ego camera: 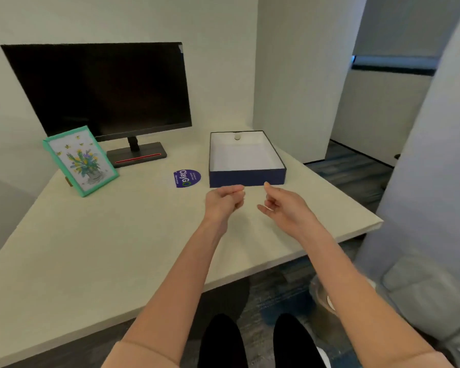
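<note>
An open dark blue box with a white inside sits on the white table, right of centre. A small grey round thing lies at its far wall. My left hand hovers just in front of the box's near wall, fingers loosely curled, holding nothing. My right hand hovers beside it, a little to the right, also loosely curled and holding nothing. Neither hand touches the box.
A black monitor stands at the back left. A teal-framed flower picture leans in front of it. A purple round sticker lies left of the box. The table's right edge is close to the box; a wall column stands behind.
</note>
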The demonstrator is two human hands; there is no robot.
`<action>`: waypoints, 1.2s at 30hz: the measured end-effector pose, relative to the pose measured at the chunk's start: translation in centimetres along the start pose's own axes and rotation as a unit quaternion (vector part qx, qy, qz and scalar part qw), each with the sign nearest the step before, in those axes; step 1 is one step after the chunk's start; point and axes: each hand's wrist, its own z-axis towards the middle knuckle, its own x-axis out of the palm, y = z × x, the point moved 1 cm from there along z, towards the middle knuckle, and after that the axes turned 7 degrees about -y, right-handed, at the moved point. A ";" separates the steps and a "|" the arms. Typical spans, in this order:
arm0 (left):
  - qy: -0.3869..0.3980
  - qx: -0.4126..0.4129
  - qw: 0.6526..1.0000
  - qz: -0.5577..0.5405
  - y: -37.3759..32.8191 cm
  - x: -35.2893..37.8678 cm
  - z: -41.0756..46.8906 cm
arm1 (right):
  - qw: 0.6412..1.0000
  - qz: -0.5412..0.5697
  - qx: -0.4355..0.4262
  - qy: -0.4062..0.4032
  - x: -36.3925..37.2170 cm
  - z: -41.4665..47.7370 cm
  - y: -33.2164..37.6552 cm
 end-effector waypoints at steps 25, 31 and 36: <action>0.134 -0.271 0.919 0.255 37.8 29.1 1.0 | 0.946 0.036 0.147 -0.285 -39.3 8.2 -18.2; 0.105 -0.318 0.894 0.298 48.1 30.8 5.0 | 0.933 -0.095 0.209 -0.276 -43.1 14.3 -25.4; 0.182 -0.224 0.879 0.380 52.0 32.2 6.6 | 0.912 -0.268 0.175 -0.258 -45.0 17.4 -28.5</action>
